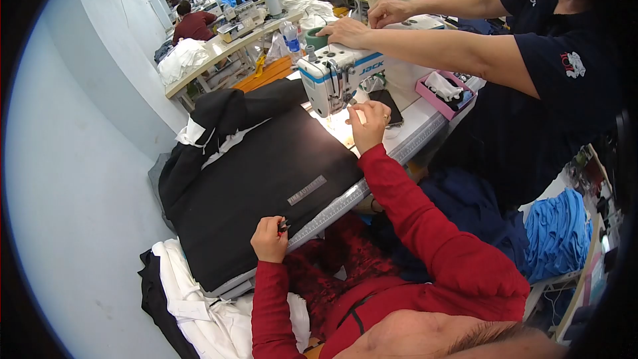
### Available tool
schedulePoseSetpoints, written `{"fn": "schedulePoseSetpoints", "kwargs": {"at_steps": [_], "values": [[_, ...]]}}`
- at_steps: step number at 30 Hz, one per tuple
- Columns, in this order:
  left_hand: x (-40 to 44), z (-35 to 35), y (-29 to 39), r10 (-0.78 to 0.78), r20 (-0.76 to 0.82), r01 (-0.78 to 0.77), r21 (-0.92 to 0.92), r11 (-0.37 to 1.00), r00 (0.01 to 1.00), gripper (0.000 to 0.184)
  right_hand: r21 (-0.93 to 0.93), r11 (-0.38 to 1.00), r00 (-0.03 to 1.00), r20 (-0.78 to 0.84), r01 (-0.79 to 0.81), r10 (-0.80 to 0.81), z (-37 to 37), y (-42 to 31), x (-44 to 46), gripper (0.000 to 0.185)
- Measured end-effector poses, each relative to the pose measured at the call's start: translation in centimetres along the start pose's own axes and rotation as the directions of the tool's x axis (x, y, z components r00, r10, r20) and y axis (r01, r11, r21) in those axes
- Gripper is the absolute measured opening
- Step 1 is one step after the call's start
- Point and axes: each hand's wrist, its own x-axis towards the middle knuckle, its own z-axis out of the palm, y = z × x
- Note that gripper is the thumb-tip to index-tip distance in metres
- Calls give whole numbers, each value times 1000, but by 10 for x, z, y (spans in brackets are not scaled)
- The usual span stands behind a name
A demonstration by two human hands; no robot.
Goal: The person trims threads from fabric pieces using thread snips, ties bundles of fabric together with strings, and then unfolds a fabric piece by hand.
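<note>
My left hand (pixel 269 240) is closed around a small dark tool with a bit of red (pixel 284 226), mostly hidden by the fingers. It rests at the near edge of a black cloth (pixel 252 193) spread over the sewing table. A grey label with lettering (pixel 306 190) lies on that cloth. Up by the needle area of a white and blue sewing machine (pixel 332 80), my right hand (pixel 369 126) has its thumb and fingers pinched together. Whatever is between them is too small to make out. The machine's lamp lights the bed there.
A co-worker's hands (pixel 349 32) touch a green thread cone (pixel 316 38) atop the machine. A phone (pixel 387 108) and a pink box (pixel 445 94) lie to the right. White cloth (pixel 199 306) hangs below left; blue garments (pixel 558 233) are stacked at right.
</note>
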Motion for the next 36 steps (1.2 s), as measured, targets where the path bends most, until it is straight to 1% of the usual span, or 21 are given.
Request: {"fn": "schedulePoseSetpoints", "kwargs": {"at_steps": [2, 5, 6, 9, 10, 12, 14, 16, 17, 19, 20, 23, 24, 26, 27, 29, 31, 34, 35, 36], "values": [[0, 0, 0, -2, 1, 2, 0, 1000, 1000, 15, 48, 999, 1000, 11, -11, 11, -11, -8, -3, 11], [-1, 1, 0, -10, 1, 10, -3, 1000, 1000, 15, 155, 988, 999, 39, 17, -24, -27, -14, -20, 14], [-1, 1, 1, -13, 0, 13, -2, 1000, 1000, 16, 185, 981, 997, 49, 50, -60, -35, -18, -27, 12], [0, 1, -1, -20, 8, 20, -22, 1000, 1000, 16, 358, 924, 990, 95, -136, 109, -50, -43, -51, 8], [-1, 1, -1, -27, 14, 27, -30, 999, 1000, 16, 380, 905, 979, 133, -193, 153, -58, -52, -59, 8], [1, -1, -3, -62, 82, 66, -53, 996, 995, 16, 422, 851, 945, 226, -312, 235, -72, -69, -76, 9], [6, -5, -3, -122, 148, 132, -55, 990, 981, 16, 450, 814, 915, 333, -368, 229, -84, -77, -90, 10], [17, -13, 5, -112, 214, 125, -46, 991, 970, 16, 475, 770, 882, 407, -426, 237, -94, -82, -105, 8], [22, -17, 10, -108, 245, 123, -44, 991, 963, 16, 498, 703, 844, 451, -508, 290, -98, -85, -113, 8], [32, -18, 26, -65, 254, 74, -27, 997, 965, 14, 521, 548, 750, 541, -655, 381, -103, -90, -128, 7], [35, -17, 30, -42, 260, 49, -21, 999, 965, 13, 513, 486, 702, 594, -707, 394, -104, -91, -132, 7], [30, -1, 16, -29, 342, 48, -48, 998, 939, 13, 451, 292, 537, 736, -843, 412, -109, -94, -143, 8], [30, -1, 16, -72, 354, 116, -103, 988, 933, 10, 446, 256, 515, 749, -857, 418, -110, -94, -144, 8], [35, 1, 12, -123, 405, 182, -111, 977, 906, 11, 439, 184, 473, 768, -880, 431, -111, -94, -144, 9], [37, 1, 10, -145, 429, 214, -116, 970, 892, 12, 402, 141, 421, 796, -905, 434, -111, -95, -146, 9], [38, 0, 10, -138, 438, 212, -126, 969, 888, 14, 329, 55, 319, 842, -943, 435, -110, -95, -148, 10], [41, 0, 8, -115, 453, 194, -132, 972, 884, 15, 187, -53, 156, 922, -981, 354, -111, -98, -151, 11], [43, -3, 12, -103, 374, 169, -148, 974, 922, 13, 47, -174, 9, 977, -984, 211, -111, -106, -153, 16], [43, -4, 14, -124, 365, 193, -159, 968, 923, 13, -5, -208, -39, 987, -978, 158, -109, -109, -154, 18], [42, -5, 17, -148, 358, 220, -170, 960, 922, 14, -23, -188, -43, 993, -982, 107, -107, -112, -153, 32]]}}
